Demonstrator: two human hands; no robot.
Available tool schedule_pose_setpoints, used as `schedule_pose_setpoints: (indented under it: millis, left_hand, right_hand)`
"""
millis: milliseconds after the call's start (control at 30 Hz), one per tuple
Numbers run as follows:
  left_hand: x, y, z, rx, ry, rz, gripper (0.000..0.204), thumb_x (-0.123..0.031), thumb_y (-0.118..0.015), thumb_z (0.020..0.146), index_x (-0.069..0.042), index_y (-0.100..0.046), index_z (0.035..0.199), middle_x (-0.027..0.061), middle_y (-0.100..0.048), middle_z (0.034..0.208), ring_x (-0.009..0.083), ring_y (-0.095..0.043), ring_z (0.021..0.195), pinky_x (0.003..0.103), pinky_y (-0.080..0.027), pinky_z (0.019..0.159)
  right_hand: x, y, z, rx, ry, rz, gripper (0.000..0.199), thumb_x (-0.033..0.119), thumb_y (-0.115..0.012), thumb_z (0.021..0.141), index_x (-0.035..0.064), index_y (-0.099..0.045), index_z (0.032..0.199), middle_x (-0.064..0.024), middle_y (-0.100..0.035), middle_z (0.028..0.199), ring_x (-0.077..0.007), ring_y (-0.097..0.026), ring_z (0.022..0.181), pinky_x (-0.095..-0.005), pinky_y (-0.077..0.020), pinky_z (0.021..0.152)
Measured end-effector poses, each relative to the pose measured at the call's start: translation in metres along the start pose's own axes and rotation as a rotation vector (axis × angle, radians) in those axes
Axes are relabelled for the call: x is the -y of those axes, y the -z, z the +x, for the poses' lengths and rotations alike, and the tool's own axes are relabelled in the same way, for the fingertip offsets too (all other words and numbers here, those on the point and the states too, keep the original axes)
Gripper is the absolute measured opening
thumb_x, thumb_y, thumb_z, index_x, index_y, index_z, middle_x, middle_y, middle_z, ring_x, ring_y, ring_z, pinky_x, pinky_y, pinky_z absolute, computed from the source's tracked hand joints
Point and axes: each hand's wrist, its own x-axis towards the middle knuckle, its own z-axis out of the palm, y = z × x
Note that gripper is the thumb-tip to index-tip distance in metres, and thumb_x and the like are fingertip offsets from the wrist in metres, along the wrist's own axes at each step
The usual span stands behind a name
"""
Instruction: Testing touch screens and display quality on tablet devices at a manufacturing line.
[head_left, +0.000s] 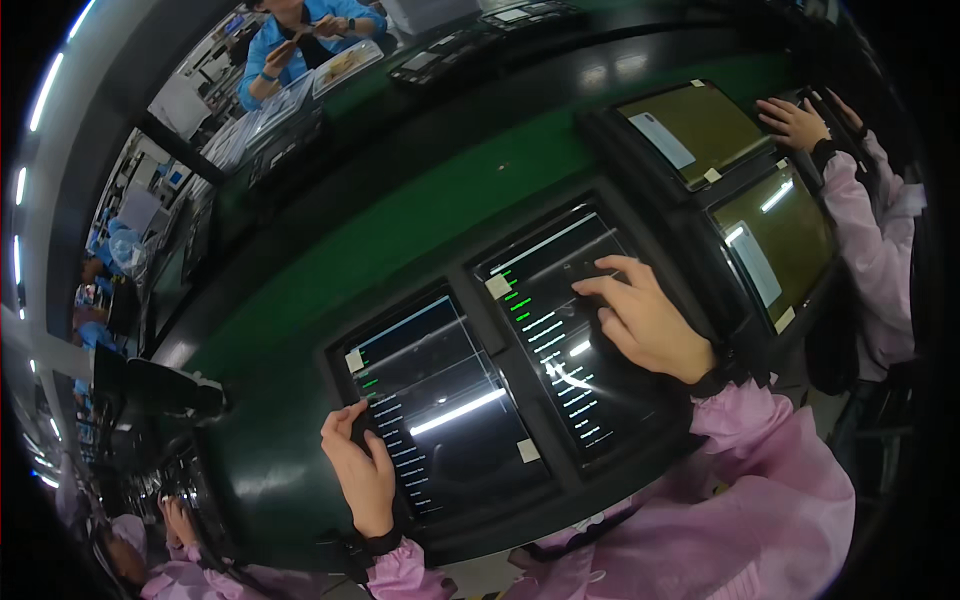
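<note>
Two tablets with lit dark screens lie side by side in black trays, each showing rows of small white and green text. Beside the upper left edge of the left tablet (455,430), my left hand (362,472) rests with its fingers loosely bent and apart. One fingertip is at the screen's edge, and nothing is in this hand. Over the right tablet (570,375), my right hand (650,325) has its fingers spread, holding nothing. Its index fingertip is at or just above the glass; contact is unclear. Small pale stickers (528,451) sit on the screens.
Two more tablets (700,135) with olive screens lie in black trays at the right, near a co-worker's hand (797,124). Across the green table (440,220), a person in blue (290,50) handles something. Another pink-sleeved person's hands (178,522) show at lower left.
</note>
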Motion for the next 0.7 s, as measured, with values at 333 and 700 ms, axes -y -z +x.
schedule_pose_setpoints:
  millis: [333, 700]
  left_hand:
    - [-0.004, -0.003, 0.004, -0.007, -0.106, 0.083, 0.04, 0.006, -0.05, 0.077, 0.002, -0.046, 0.116, 0.0096, -0.061, 0.114, 0.0321, -0.046, 0.108, 0.038, -0.032, 0.096]
    - [0.002, 0.005, 0.048, -0.027, -0.072, -0.108, 0.041, 0.008, -0.047, 0.077, 0.001, -0.04, 0.117, 0.0149, -0.058, 0.116, 0.0302, -0.05, 0.11, 0.041, -0.033, 0.096]
  right_hand:
    - [-0.004, 0.002, -0.001, 0.087, 0.096, -0.136, 0.027, 0.008, -0.051, 0.08, 0.0034, -0.059, 0.104, -0.0102, -0.064, 0.092, -0.032, -0.044, 0.117, -0.0437, -0.0308, 0.101]
    - [-0.007, 0.011, 0.048, 0.155, 0.212, 0.048, 0.028, 0.005, -0.048, 0.082, -0.0007, -0.052, 0.11, -0.0194, -0.051, 0.117, -0.0359, -0.041, 0.119, -0.042, -0.0355, 0.1]
